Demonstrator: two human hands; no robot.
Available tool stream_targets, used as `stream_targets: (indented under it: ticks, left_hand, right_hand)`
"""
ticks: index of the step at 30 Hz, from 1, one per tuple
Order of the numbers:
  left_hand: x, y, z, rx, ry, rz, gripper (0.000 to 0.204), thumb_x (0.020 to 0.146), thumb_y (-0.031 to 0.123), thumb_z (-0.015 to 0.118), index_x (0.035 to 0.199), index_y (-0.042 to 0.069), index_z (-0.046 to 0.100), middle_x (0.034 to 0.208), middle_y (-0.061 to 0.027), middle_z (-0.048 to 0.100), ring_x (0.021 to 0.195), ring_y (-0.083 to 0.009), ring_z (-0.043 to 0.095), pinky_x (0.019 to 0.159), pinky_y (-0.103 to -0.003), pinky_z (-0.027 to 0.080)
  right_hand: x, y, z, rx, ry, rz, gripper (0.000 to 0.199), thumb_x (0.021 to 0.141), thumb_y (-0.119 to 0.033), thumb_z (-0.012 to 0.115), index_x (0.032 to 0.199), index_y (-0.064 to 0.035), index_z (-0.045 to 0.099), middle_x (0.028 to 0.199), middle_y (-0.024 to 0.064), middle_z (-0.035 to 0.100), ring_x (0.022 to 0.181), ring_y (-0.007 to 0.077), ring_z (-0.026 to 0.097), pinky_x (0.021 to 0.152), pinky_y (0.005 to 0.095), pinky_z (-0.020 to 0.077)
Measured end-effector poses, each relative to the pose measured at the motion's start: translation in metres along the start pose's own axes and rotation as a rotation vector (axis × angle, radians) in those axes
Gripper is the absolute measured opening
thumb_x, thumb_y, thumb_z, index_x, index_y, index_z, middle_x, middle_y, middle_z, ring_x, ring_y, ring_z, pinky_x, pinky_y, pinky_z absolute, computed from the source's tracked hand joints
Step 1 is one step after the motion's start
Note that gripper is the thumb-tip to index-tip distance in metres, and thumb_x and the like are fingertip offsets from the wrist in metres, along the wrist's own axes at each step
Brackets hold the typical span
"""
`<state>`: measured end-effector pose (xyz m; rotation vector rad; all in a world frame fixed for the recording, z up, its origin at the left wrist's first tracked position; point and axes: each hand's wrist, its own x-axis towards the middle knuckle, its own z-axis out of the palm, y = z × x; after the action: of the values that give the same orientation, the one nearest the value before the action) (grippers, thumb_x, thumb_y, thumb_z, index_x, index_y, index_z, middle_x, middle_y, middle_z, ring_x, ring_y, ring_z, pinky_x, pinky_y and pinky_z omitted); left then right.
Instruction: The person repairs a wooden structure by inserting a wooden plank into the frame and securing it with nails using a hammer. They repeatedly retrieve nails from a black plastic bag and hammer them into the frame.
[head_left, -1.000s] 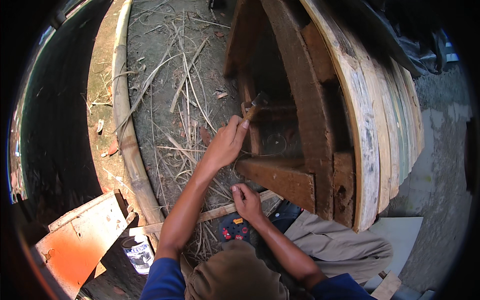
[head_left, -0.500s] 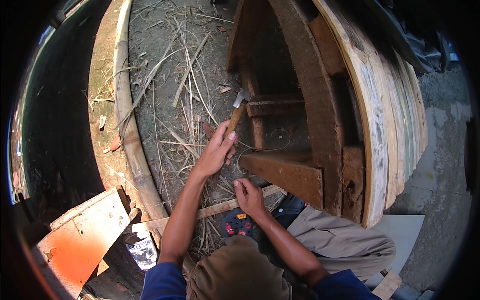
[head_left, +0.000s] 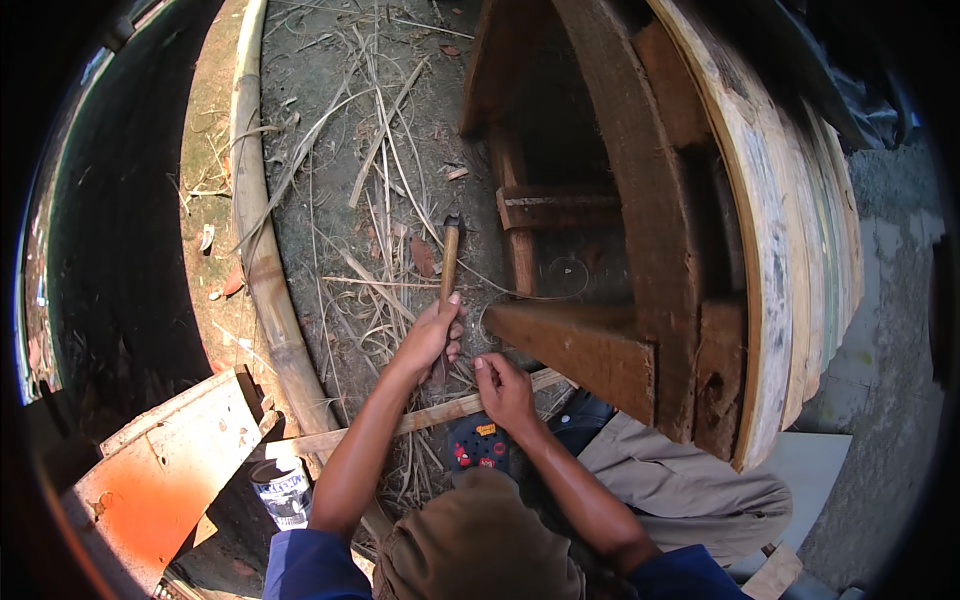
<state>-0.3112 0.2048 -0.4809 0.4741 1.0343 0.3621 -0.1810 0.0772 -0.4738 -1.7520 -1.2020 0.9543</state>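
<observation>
Hammer point(head_left: 451, 255) left of wooden frame point(head_left: 655, 200), left hand point(head_left: 430, 335) grip closed round it; right hand point(head_left: 507, 393) near frame's lower left, grip loosely curled, can't tell if holding anything; bamboo pole point(head_left: 265, 270) farther left of frame

Bamboo pole point(head_left: 262, 265), white-and-blue can point(head_left: 283, 497)
</observation>
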Motion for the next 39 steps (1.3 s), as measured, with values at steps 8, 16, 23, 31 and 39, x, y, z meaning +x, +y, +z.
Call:
stream_targets:
  ticks: [8, 16, 23, 31, 39]
  left_hand:
    - [-0.012, 0.0, 0.002, 0.411, 0.309, 0.449, 0.05, 0.111, 0.045, 0.039, 0.094, 0.0, 0.054, 0.067, -0.0079, 0.052, 0.06, -0.0175, 0.05, 0.059, -0.04, 0.044]
    - [-0.017, 0.029, 0.045, 0.722, 0.315, 0.602, 0.041, 0.109, 0.037, 0.049, 0.098, -0.003, 0.053, 0.069, -0.0331, 0.06, 0.075, -0.0571, 0.06, 0.061, -0.058, 0.044]
    - [-0.009, 0.042, 0.049, 0.781, 0.237, 0.719, 0.039, 0.108, 0.035, 0.052, 0.098, -0.002, 0.051, 0.068, -0.0335, 0.06, 0.075, -0.0564, 0.061, 0.06, -0.058, 0.045]
    - [-0.023, 0.053, 0.068, 0.727, 0.218, 0.681, 0.041, 0.108, 0.037, 0.05, 0.098, -0.003, 0.052, 0.073, -0.0357, 0.062, 0.08, -0.0577, 0.061, 0.064, -0.059, 0.047]
    - [0.007, 0.053, 0.041, 0.811, 0.292, 0.648, 0.047, 0.109, 0.042, 0.046, 0.101, -0.003, 0.057, 0.072, -0.0299, 0.064, 0.082, -0.0555, 0.064, 0.07, -0.056, 0.049]
  right_hand:
    - [0.003, 0.002, 0.0, -0.096, -0.028, -0.017, 0.015, 0.1, -0.017, 0.064, 0.102, -0.0024, 0.068, 0.077, 0.0129, 0.065, 0.064, 0.0217, 0.062, 0.061, 0.0341, 0.0489]
    - [0.002, 0.004, 0.0, -0.112, -0.049, 0.003, 0.016, 0.1, -0.018, 0.064, 0.102, -0.0025, 0.068, 0.078, 0.0138, 0.065, 0.066, 0.0258, 0.062, 0.062, 0.0379, 0.0492]
    - [0.0, 0.006, 0.001, -0.053, -0.037, 0.004, 0.014, 0.1, -0.015, 0.063, 0.103, -0.0021, 0.067, 0.082, 0.0148, 0.066, 0.071, 0.0259, 0.063, 0.066, 0.0376, 0.0499]
    - [0.001, 0.006, 0.001, -0.126, -0.021, -0.06, 0.013, 0.098, -0.013, 0.065, 0.102, -0.0019, 0.068, 0.083, 0.0162, 0.068, 0.069, 0.028, 0.066, 0.064, 0.0386, 0.0508]
    - [0.004, 0.006, -0.001, -0.104, -0.041, -0.051, 0.013, 0.098, -0.015, 0.065, 0.103, -0.0032, 0.068, 0.08, 0.0164, 0.068, 0.063, 0.0288, 0.065, 0.06, 0.038, 0.0504]
